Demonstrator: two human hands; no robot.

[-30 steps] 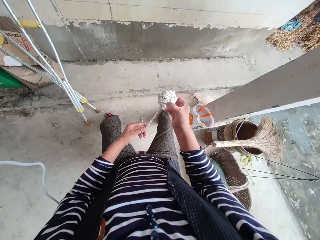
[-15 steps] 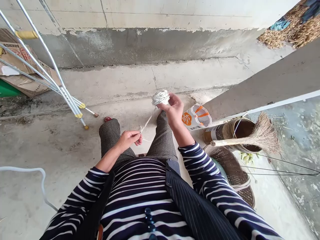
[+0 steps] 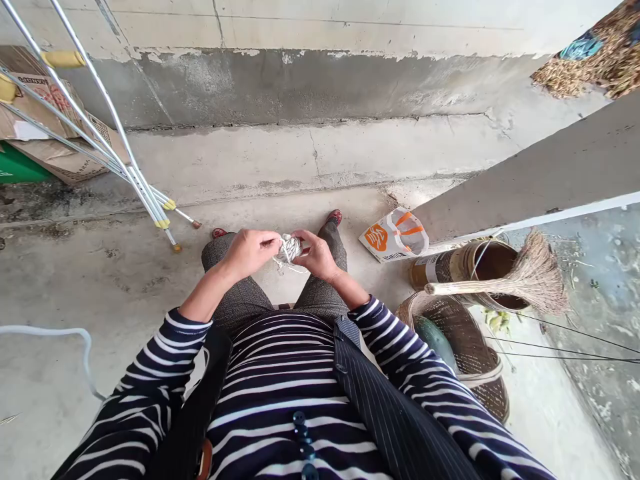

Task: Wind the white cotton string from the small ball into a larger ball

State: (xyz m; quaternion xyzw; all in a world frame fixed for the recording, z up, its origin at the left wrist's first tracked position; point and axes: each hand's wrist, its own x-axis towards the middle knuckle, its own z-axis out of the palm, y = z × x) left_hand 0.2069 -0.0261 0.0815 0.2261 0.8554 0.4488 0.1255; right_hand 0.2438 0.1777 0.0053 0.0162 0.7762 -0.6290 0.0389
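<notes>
A small ball of whitish rope (image 3: 290,248) is between my hands, above the gap between my knees. My right hand (image 3: 319,257) holds it from the right with thumb and fingers. My left hand (image 3: 251,253) is closed in a pinch at the ball's left side, on the rope. A thin loose strand hangs under the ball. The exact spot where the left fingertips grip is partly hidden.
Aluminium crutches (image 3: 133,173) lean at the left near cardboard boxes (image 3: 55,127). To the right are a paper bag (image 3: 383,237), a bucket (image 3: 465,260), a broom (image 3: 525,273) and a woven basket (image 3: 470,333) with a dark green melon-like thing (image 3: 436,340).
My right hand has brought the ball down and towards me. My left hand has risen to meet it, and the stretch of rope between them is now taken up.
</notes>
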